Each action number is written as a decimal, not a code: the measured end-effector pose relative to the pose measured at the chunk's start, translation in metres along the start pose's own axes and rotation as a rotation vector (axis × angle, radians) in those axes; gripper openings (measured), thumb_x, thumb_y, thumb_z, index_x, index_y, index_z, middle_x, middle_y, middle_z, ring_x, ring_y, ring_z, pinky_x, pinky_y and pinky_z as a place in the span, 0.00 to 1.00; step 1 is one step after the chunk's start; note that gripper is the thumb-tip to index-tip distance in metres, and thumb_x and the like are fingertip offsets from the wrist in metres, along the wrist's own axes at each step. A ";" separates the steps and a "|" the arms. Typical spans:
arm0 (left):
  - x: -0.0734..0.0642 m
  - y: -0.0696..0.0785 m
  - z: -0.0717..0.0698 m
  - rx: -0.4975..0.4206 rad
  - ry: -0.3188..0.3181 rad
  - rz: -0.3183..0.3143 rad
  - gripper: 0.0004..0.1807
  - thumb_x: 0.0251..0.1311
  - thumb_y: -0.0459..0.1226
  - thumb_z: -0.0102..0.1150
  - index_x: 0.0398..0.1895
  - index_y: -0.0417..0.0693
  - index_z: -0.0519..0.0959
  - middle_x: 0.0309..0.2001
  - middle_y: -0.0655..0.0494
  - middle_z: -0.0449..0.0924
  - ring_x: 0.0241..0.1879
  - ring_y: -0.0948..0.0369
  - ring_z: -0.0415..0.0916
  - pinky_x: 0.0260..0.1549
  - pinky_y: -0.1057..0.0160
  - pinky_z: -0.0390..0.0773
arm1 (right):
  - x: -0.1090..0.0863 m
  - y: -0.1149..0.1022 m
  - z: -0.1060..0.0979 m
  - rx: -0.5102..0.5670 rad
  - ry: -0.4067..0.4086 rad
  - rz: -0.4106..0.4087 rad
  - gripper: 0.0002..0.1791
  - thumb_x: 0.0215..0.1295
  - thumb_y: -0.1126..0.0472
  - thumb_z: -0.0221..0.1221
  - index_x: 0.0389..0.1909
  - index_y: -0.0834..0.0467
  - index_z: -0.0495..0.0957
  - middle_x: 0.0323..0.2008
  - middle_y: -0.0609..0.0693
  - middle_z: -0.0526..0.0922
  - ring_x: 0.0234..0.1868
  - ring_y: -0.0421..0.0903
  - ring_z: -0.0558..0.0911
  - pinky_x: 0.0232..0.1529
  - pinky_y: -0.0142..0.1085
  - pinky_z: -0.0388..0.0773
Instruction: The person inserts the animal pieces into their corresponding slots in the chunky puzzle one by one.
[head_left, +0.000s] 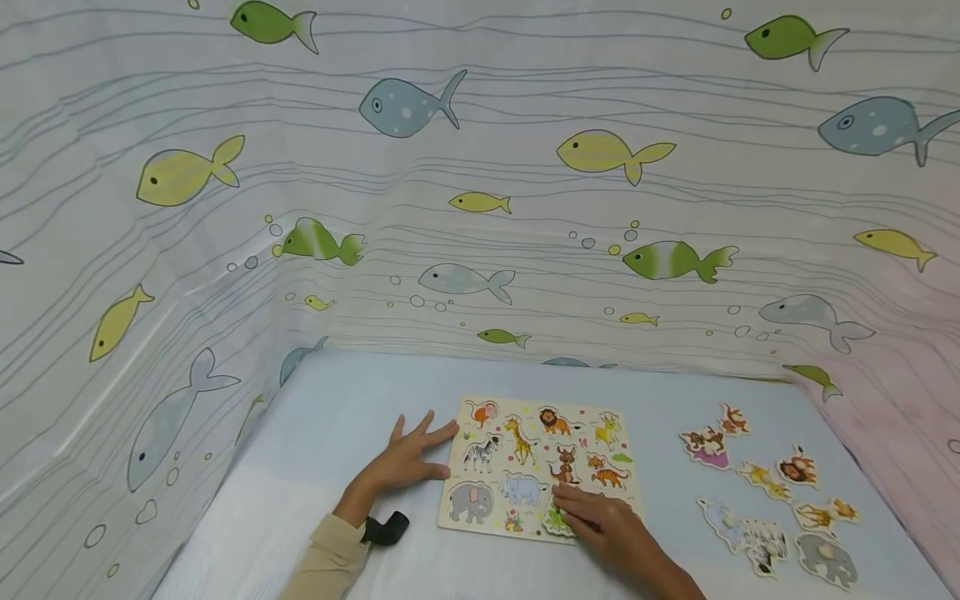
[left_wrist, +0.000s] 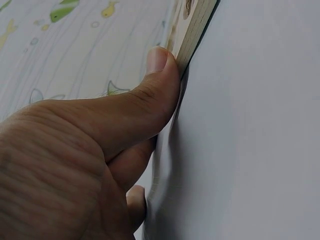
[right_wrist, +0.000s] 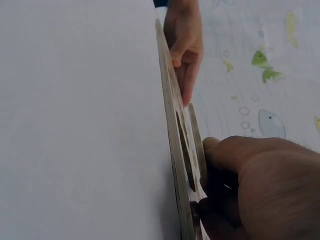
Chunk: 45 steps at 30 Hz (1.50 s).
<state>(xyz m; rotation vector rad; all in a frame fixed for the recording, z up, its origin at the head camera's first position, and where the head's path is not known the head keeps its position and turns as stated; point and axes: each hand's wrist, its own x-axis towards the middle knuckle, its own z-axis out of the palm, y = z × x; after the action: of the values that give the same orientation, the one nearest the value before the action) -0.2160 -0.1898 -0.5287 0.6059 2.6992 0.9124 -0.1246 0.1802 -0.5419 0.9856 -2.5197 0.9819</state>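
Observation:
A wooden animal puzzle board (head_left: 491, 530) lies on the table, its pictures showing a lion, giraffe, zebra, elephant and others. My left hand (head_left: 412, 454) rests at the board's left edge with the fingers spread; its thumb (left_wrist: 162, 75) touches the wooden side in the left wrist view. Over the board's lower right part, my right hand (head_left: 611, 527) holds a green animal puzzle piece (head_left: 557, 521) with curled fingers. In the right wrist view this piece's edge (right_wrist: 197, 140) stands slightly off the board, the thumb against it. The fingers partly hide the piece and the pictures there.
Several loose animal pieces lie right of the board, among them an elephant (head_left: 827, 560), a zebra (head_left: 765, 542), a giraffe (head_left: 823, 517) and a lion (head_left: 798, 467). A fish-patterned curtain (head_left: 480, 242) surrounds the pale table (head_left: 360, 400). A black strap (head_left: 387, 528) sits at the left wrist.

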 end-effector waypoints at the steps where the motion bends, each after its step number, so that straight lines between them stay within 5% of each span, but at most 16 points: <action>1: 0.000 0.000 0.000 -0.002 0.000 0.000 0.44 0.54 0.52 0.70 0.75 0.57 0.65 0.75 0.59 0.63 0.80 0.45 0.41 0.73 0.36 0.18 | 0.000 -0.001 0.000 -0.008 -0.010 0.007 0.17 0.63 0.64 0.67 0.53 0.57 0.85 0.55 0.52 0.86 0.54 0.49 0.86 0.55 0.20 0.78; 6: 0.002 0.001 -0.001 0.002 0.006 0.002 0.44 0.54 0.52 0.70 0.75 0.58 0.65 0.75 0.60 0.63 0.80 0.45 0.41 0.73 0.36 0.18 | 0.001 -0.003 -0.001 -0.045 -0.015 0.023 0.17 0.62 0.64 0.67 0.52 0.56 0.85 0.55 0.51 0.86 0.53 0.49 0.86 0.49 0.36 0.86; 12: 0.003 0.002 -0.001 0.016 0.010 0.016 0.44 0.54 0.51 0.70 0.75 0.57 0.65 0.75 0.59 0.64 0.80 0.45 0.41 0.73 0.35 0.19 | 0.001 -0.002 -0.001 -0.064 -0.008 0.011 0.17 0.61 0.65 0.68 0.52 0.55 0.86 0.54 0.50 0.86 0.53 0.48 0.86 0.56 0.15 0.74; 16: 0.003 0.002 -0.001 0.009 0.012 0.024 0.44 0.54 0.51 0.70 0.75 0.56 0.65 0.74 0.59 0.64 0.80 0.45 0.42 0.74 0.35 0.19 | 0.000 -0.002 0.000 -0.032 -0.005 0.007 0.18 0.61 0.66 0.67 0.53 0.56 0.85 0.55 0.51 0.86 0.54 0.49 0.86 0.58 0.10 0.67; 19: 0.003 0.002 -0.001 0.010 0.014 0.024 0.44 0.54 0.51 0.70 0.75 0.57 0.65 0.74 0.60 0.64 0.80 0.45 0.42 0.74 0.36 0.19 | -0.001 -0.002 0.000 -0.027 -0.009 0.013 0.18 0.62 0.66 0.67 0.53 0.57 0.85 0.54 0.51 0.86 0.54 0.50 0.86 0.57 0.13 0.70; 27: 0.004 0.002 -0.002 0.008 0.004 0.021 0.44 0.54 0.52 0.70 0.75 0.57 0.65 0.75 0.60 0.64 0.80 0.45 0.42 0.74 0.36 0.19 | -0.001 -0.004 -0.001 -0.035 -0.019 0.037 0.17 0.63 0.65 0.66 0.54 0.56 0.85 0.55 0.49 0.86 0.55 0.48 0.85 0.50 0.40 0.87; 45: 0.000 0.001 0.000 0.000 0.007 0.011 0.44 0.53 0.52 0.69 0.74 0.56 0.65 0.74 0.58 0.64 0.80 0.44 0.42 0.73 0.35 0.19 | -0.002 -0.005 0.003 -0.051 -0.040 0.053 0.18 0.64 0.63 0.66 0.55 0.55 0.84 0.58 0.48 0.84 0.57 0.49 0.84 0.53 0.37 0.85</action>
<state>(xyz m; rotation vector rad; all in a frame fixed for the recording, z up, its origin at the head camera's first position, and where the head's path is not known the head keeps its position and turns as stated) -0.2162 -0.1891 -0.5280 0.6191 2.7045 0.9184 -0.1199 0.1768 -0.5425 0.9381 -2.6025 0.9167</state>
